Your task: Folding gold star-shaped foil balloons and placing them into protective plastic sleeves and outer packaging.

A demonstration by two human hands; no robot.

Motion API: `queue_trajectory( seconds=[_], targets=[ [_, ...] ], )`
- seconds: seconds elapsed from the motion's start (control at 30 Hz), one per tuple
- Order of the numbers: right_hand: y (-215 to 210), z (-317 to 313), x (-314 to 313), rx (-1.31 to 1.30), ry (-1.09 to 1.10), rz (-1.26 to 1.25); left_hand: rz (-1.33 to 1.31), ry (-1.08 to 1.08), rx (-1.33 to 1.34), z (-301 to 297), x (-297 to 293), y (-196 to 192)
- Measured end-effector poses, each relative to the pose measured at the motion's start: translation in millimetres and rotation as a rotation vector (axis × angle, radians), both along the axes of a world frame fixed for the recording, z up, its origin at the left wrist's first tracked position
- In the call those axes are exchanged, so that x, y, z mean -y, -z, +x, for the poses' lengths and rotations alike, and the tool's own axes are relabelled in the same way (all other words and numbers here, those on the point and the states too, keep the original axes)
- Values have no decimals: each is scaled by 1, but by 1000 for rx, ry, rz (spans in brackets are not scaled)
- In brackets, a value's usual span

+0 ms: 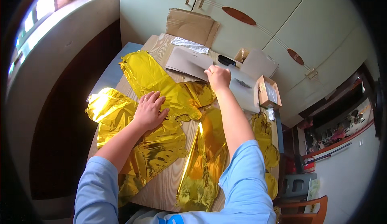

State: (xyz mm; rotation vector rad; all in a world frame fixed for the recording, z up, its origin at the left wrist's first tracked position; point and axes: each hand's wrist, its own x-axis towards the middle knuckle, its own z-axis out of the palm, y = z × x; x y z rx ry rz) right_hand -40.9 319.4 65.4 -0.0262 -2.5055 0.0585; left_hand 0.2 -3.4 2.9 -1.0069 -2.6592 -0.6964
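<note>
Flat gold foil balloons lie across the wooden table. My left hand (151, 110) rests with its fingers spread on a gold foil balloon (149, 79) that reaches toward the far left. Beneath and to the left of that hand lies another crumpled foil balloon (111, 107). My right hand (219, 78) is raised farther away, its fingers pinched together by the right end of a grey folded sheet (187, 61). What the pinch holds, if anything, is too small to make out. Between my forearms a long foil balloon (205, 163) stretches toward me.
Flattened brown cardboard (191, 26) leans against the pale cabinets (258, 2) at the back. A black object (226, 60) and a small open box (269, 93) are at the far right. More gold foil (264, 135) lies along the right edge. A wooden chair (306, 210) stands lower right.
</note>
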Motion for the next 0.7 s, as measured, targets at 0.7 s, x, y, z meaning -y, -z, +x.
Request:
queue_trajectory(
  seconds=[0.7],
  targets=[
    [46, 390, 161, 66, -80, -2439, -66, 741, 43, 256, 43, -12]
  ],
)
